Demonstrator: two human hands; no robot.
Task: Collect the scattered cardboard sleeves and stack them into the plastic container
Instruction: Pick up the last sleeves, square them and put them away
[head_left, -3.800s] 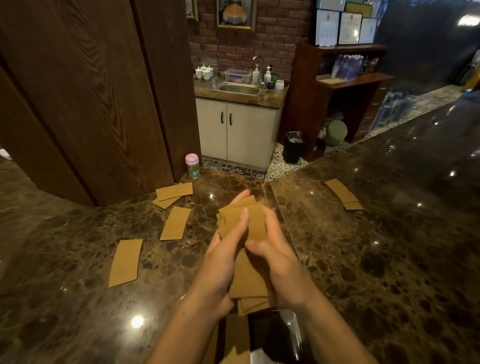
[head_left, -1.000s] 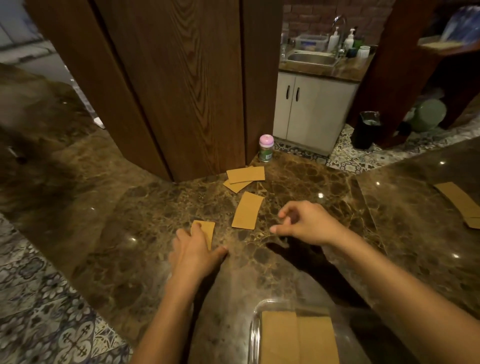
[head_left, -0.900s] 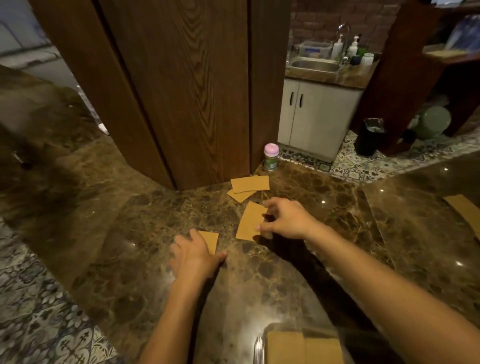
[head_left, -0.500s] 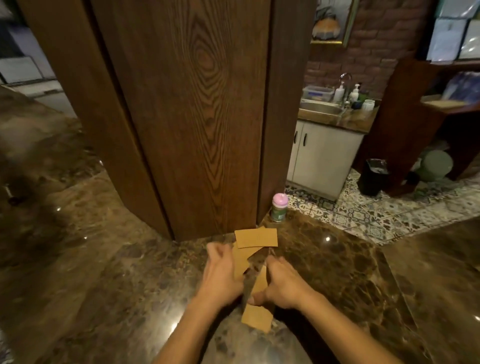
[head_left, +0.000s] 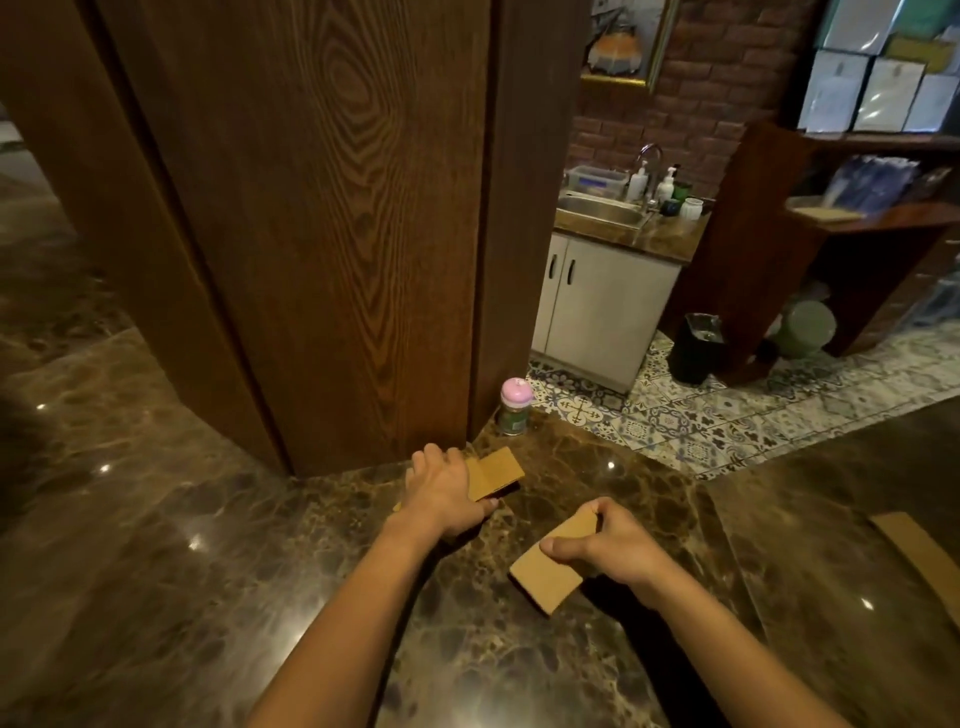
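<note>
My left hand (head_left: 444, 493) lies over flat brown cardboard sleeves (head_left: 496, 470) at the foot of the wooden pillar, with its thumb at their near edge, gripping them. My right hand (head_left: 615, 553) pinches another cardboard sleeve or small stack (head_left: 545, 574) between thumb and fingers, tilted just above the marble counter (head_left: 519, 670). One more sleeve (head_left: 911, 543) lies flat on the counter at the far right. The plastic container is out of view.
A wide wooden pillar (head_left: 332, 234) stands directly behind the left hand. A small pink-capped jar (head_left: 514, 408) sits on the counter's far corner beside the pillar. Beyond the counter edge are tiled floor, a sink cabinet (head_left: 602, 306) and a black bin (head_left: 696, 345).
The right hand has pulled back to the right with its sleeve, away from the left hand. The left hand has reached further, onto the sleeves by the pillar. The view has tilted up.
</note>
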